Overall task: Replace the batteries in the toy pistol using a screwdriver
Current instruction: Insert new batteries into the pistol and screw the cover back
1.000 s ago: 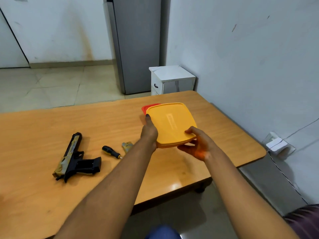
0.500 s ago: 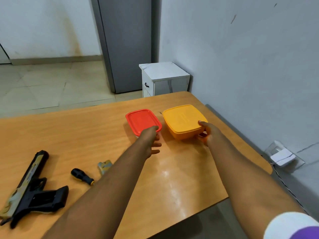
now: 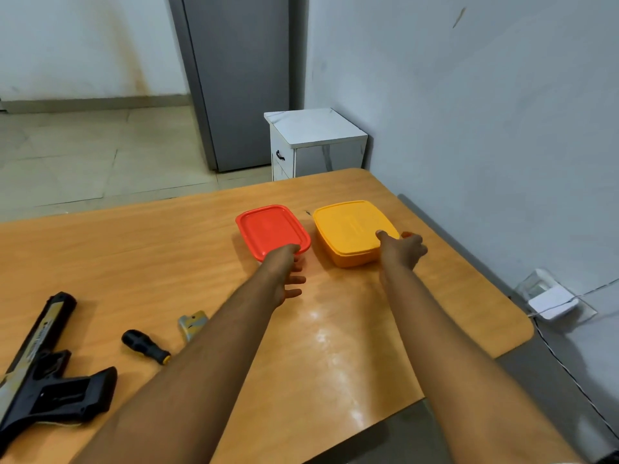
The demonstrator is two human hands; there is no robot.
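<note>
The black and tan toy pistol (image 3: 43,376) lies on its side at the table's near left. To its right lie a black-handled screwdriver (image 3: 145,346) and a small tan cover piece (image 3: 192,324), partly hidden by my left forearm. Two lidded boxes stand side by side further back: a red box (image 3: 271,229) and a yellow box (image 3: 351,229). My left hand (image 3: 284,276) touches the red box's near edge with fingers spread. My right hand (image 3: 402,249) grips the yellow box's near right corner, thumb on the lid.
The wooden table (image 3: 134,262) ends close to the wall on the right. A white bedside cabinet (image 3: 315,145) and a grey fridge (image 3: 241,78) stand behind it. A white socket box (image 3: 549,299) with a cable lies on the floor at right.
The yellow box was held up over the red one a second ago; it now stands on the table to the red box's right. My left hand dropped to the red box's edge.
</note>
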